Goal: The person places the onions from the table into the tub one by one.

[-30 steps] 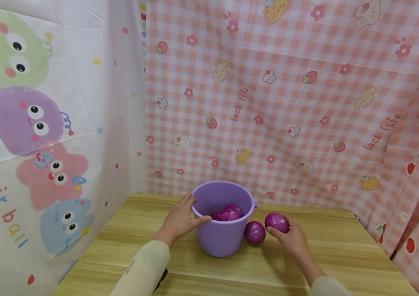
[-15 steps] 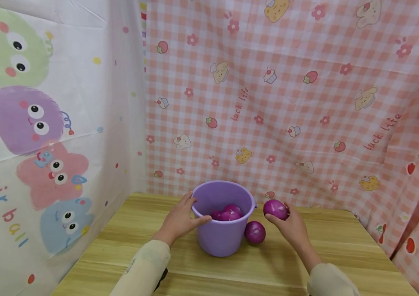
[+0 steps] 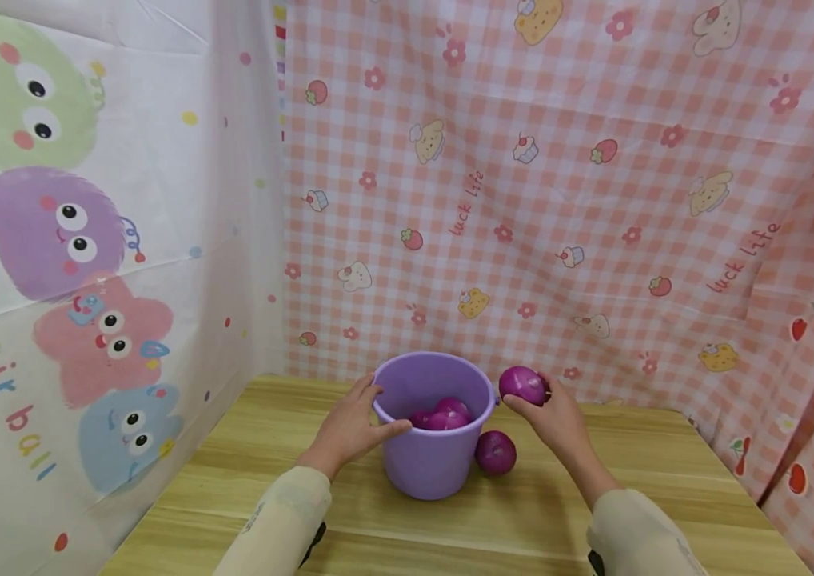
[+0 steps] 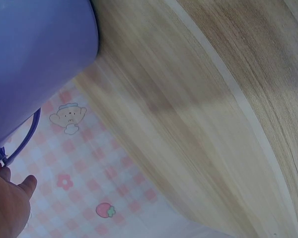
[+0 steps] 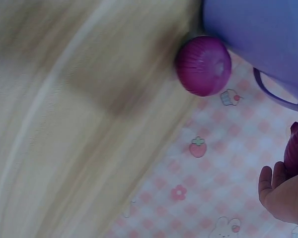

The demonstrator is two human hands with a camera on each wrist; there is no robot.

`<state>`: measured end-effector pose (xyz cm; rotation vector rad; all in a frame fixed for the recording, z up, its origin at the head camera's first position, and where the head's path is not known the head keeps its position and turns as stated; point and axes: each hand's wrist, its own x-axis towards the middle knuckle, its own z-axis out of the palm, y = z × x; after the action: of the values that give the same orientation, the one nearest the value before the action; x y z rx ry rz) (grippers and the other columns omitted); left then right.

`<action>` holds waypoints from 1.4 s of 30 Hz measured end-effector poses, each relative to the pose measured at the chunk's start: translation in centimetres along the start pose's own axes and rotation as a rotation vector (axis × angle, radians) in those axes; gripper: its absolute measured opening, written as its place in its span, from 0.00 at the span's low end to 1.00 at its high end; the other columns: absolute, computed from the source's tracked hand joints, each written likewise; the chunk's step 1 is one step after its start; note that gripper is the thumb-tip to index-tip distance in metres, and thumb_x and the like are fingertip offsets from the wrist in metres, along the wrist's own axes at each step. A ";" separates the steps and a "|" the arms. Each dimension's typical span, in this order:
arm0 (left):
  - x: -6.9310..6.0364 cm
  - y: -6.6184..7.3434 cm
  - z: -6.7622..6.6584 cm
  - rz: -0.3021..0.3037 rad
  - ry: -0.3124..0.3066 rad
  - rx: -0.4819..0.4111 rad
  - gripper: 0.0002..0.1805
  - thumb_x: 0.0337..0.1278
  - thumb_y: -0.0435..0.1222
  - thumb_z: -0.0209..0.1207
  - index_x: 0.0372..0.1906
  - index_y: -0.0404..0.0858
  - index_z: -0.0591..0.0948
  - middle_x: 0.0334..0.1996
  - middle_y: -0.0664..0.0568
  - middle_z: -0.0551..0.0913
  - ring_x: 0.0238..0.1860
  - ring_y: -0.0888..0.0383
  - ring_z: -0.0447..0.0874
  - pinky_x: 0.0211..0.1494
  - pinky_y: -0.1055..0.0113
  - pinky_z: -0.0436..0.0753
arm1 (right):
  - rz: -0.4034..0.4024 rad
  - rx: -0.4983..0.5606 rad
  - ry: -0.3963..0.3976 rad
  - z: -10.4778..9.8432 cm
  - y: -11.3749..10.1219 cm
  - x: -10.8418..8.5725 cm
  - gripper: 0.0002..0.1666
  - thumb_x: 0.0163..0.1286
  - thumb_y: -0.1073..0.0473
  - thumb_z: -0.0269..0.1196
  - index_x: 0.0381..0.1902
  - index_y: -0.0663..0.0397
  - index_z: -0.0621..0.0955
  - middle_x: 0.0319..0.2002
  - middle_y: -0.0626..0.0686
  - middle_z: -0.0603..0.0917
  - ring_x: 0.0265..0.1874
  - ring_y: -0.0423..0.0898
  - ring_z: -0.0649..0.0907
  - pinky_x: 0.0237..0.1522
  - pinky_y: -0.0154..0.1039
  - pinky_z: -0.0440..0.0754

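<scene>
A purple bucket (image 3: 428,464) stands upright on the table with several red onions (image 3: 448,418) inside. My left hand (image 3: 349,428) holds the bucket's left side by the rim, its thumb along the near edge and its fingertips at the far left. In the left wrist view, part of that hand (image 4: 7,203) shows beside the bucket's handle (image 4: 27,139). My right hand (image 3: 554,412) grips a red onion (image 3: 522,386) in the air just right of the bucket's rim. Another red onion (image 3: 496,454) sits on the table, close against the bucket's right side.
The wood-grain table (image 3: 637,488) extends to both sides of the bucket. Behind it hangs a pink checked cloth (image 3: 558,200), and a white cloth with cartoon figures (image 3: 234,200) hangs at the left.
My right hand has lifted its onion from beside the other onion up and leftward, to rim height near the bucket. My left hand and the bucket have stayed put.
</scene>
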<state>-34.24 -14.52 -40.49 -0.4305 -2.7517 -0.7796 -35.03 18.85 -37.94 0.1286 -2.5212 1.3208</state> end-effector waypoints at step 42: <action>0.0 -0.1 -0.1 0.009 0.004 0.008 0.51 0.52 0.68 0.60 0.69 0.33 0.70 0.76 0.42 0.57 0.73 0.42 0.59 0.71 0.45 0.65 | -0.177 0.039 -0.072 7.9 -7.9 0.8 0.44 0.59 0.49 0.74 0.67 0.63 0.72 0.59 0.64 0.76 0.57 0.60 0.77 0.59 0.56 0.76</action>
<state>-34.28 -14.64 -40.50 -0.4390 -2.7463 -0.7666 -35.84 7.93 -35.66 0.4044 -2.4774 1.3159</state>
